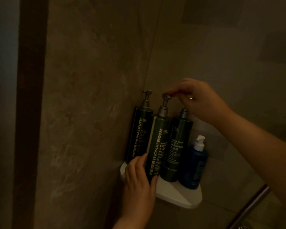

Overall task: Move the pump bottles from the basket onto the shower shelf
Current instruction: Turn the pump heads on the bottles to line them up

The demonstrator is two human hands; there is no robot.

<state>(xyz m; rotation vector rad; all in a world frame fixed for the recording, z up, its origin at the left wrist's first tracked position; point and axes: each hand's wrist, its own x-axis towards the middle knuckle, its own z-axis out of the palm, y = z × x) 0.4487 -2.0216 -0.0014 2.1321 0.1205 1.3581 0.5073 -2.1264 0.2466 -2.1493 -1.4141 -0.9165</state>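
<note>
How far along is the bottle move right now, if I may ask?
Done: the shampoo bottle, cleanser bottle and blue bottle stand on the shelf. In hand: the left hand grips the tilted middle bottle low, the right hand pinches its pump. Left: settle it upright; the basket is out of view.

The light is dim and warm, leaving most surfaces in brownish shadow. Two walls meet in a corner seam (153, 47) that runs down from the top edge. The left wall (92, 63) is mottled, stone-look brown with paler cloudy streaks. The right wall (221, 55) is smoother and greyer, with darker rectangular patches (210, 12) near the top (tiles or reflections, it is too dark to tell). A wide dark brown vertical strip (30, 96) borders the left wall, and beyond it lies a bluish-grey surface (2, 80). A slanted metal bar (251, 205) crosses the lower right corner.
</note>
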